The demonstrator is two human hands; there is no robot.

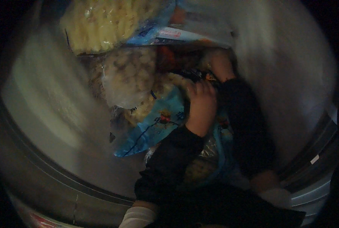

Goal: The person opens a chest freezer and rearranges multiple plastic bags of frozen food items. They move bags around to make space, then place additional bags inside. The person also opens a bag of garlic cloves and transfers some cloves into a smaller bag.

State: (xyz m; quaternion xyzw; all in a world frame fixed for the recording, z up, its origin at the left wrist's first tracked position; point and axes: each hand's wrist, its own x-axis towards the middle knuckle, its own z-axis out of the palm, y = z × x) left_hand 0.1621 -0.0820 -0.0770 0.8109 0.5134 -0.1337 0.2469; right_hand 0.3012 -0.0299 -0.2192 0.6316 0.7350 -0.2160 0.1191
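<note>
My left hand (202, 105) lies against the upper right edge of a blue and clear plastic bag (163, 111) of pale yellow food pieces. Its fingers bend over the edge and the thumb is hidden, so its grip cannot be made out. Farther in, my right hand (222, 65) reaches under the overhang of a blue and white package (186, 35). Its fingertips are lost in shadow among dark packaging (193, 72). Left of the hands sits a frosty clear bag (129, 77) of rounded pale pieces.
Pale walls (58, 99) of what looks like a chest freezer curve around the bags. A large bag of yellow sticks, likely frozen fries (101, 25), stands at the far end. Another bag (201, 171) lies beneath my sleeves. The dark rim (58, 173) runs along the near left.
</note>
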